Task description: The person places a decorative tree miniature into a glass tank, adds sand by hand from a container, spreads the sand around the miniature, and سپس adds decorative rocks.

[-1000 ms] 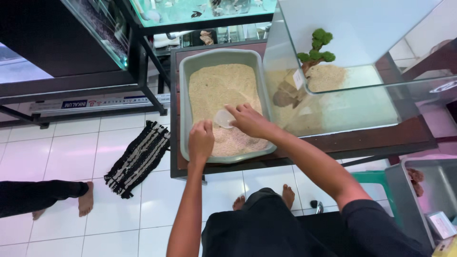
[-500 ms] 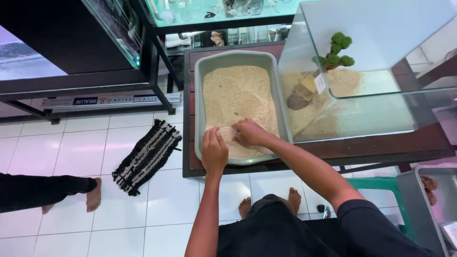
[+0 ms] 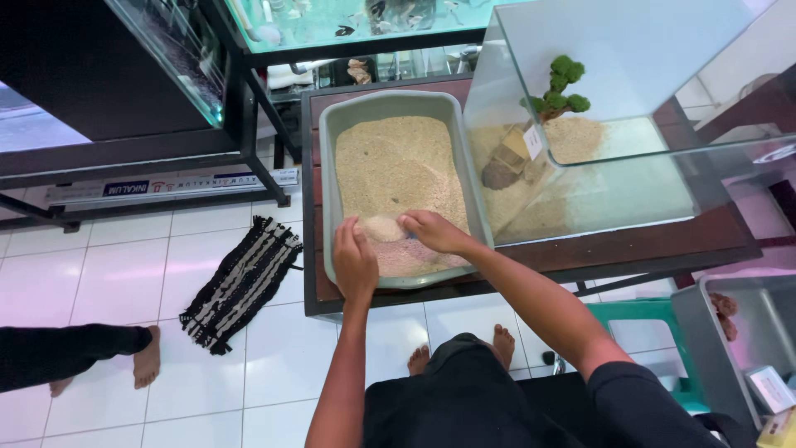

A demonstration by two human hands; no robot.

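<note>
Two hands work at the near end of a grey tray (image 3: 327, 166) of sand (image 3: 394, 170). Left hand (image 3: 355, 264) sits on the tray's near-left rim, fingers curled over a pale heap of sand (image 3: 383, 228); can't tell if it grips anything. Right hand (image 3: 431, 231) lies palm-down just beside it, fingers bent into the same heap; something pale may be under it, too hidden to say. Step in hand, by my read: gathering or scooping sand into a pile at the near end. Next move calls for cupping both hands under the heap and lifting level so grains don't spill over the rim.

Containers: tray is mostly full of tan sand beyond the hands, pinkish-white patch (image 3: 406, 257) right under them. Glass tank (image 3: 705, 158) stands right of the hands, touching or just beside the tray; inside, a sand layer, a brown rock (image 3: 500, 174) and a small green tree ornament (image 3: 562, 87). Both rest on a dark wooden counter (image 3: 630, 245). Striped mat (image 3: 242, 282) on the floor left of the hands. Another person's foot (image 3: 148, 357) further left. Grey bin (image 3: 730, 348) near the right elbow.
</note>
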